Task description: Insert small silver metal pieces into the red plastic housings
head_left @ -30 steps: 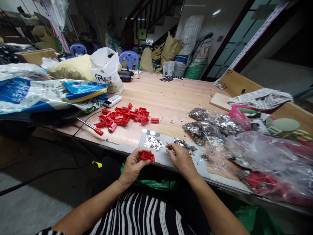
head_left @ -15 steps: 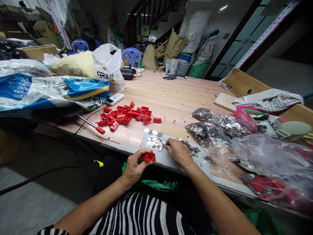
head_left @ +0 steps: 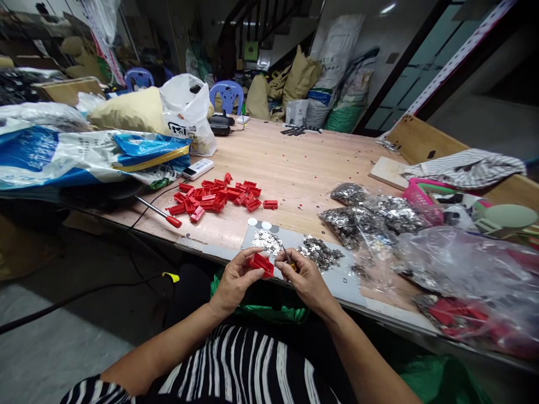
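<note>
My left hand (head_left: 234, 279) is closed around a small red plastic part (head_left: 261, 262) at the table's near edge. My right hand (head_left: 304, 276) pinches a thin metal tool (head_left: 286, 256) with its tip next to the red part. Just beyond both hands lie two small heaps of tiny silver metal pieces (head_left: 266, 242) on a grey mat (head_left: 337, 278). A pile of several red plastic parts (head_left: 214, 197) sits farther back on the wooden table (head_left: 295, 168).
Clear bags of silver pieces (head_left: 366, 216) and a bag with red parts (head_left: 458, 320) crowd the right side. Printed sacks (head_left: 84, 160), a white plastic bag (head_left: 185, 115), a white remote (head_left: 197, 168) and a red-handled screwdriver (head_left: 160, 213) lie at the left.
My right hand drew back from the silver heap toward the red part, holding the thin tool. My left hand lifted the red part slightly and turned it toward the right hand.
</note>
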`<state>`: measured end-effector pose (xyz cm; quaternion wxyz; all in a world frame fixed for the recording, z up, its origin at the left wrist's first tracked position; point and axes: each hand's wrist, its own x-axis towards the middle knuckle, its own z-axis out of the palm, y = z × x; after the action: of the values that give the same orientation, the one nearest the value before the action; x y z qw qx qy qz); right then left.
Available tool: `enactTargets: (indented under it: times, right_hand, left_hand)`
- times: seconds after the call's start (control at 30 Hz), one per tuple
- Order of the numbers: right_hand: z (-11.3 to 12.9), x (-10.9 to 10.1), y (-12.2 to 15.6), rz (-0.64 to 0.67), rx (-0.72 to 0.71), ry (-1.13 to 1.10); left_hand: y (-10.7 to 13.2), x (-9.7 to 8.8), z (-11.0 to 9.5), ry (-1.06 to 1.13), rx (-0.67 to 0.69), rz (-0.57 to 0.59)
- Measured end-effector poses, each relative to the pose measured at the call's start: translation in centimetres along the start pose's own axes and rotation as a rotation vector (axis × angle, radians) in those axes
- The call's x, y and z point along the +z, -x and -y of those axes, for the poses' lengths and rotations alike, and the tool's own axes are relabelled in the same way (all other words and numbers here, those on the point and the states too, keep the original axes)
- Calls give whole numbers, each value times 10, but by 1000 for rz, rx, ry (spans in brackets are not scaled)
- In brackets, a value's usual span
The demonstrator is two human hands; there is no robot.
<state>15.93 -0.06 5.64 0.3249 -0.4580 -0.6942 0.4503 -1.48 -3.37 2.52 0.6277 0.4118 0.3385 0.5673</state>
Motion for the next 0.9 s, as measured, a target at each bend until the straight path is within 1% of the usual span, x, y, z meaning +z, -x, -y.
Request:
enactTargets:
  times: [0.13,0.23,0.3,0.4,0.47,0.57,0.73,0.8,0.9]
  right_hand:
    - [1,2,5,12,-57,65]
    - [0,2,9,38,-90,68]
    - [-1,2,10,32,-99,70]
    - [-1,2,13,8,-113,100]
    - [0,2,14,18,-133,134]
    - [1,-1,15,63,-166,165]
    - [2,-6,17,169,-227,155]
    - [1,-8,18,198,-210,139]
    - [-1,-9,21,193,-149,95]
  left_hand:
    - [0,4,-6,174,-96,-10]
    - [-1,5,-7,231,-142,-19]
    - [-2,5,-6,241,-155,-10]
    - [-3,6,-4,237,-168,-2]
    - [-3,6,-3,232,-175,-5]
    - [-4,6,-4,230,-192,-7]
    - [-5,5,-2,161,-201,35]
    - [-6,4,-1,115,-197,50]
    - [-5,5,1,85,-205,56]
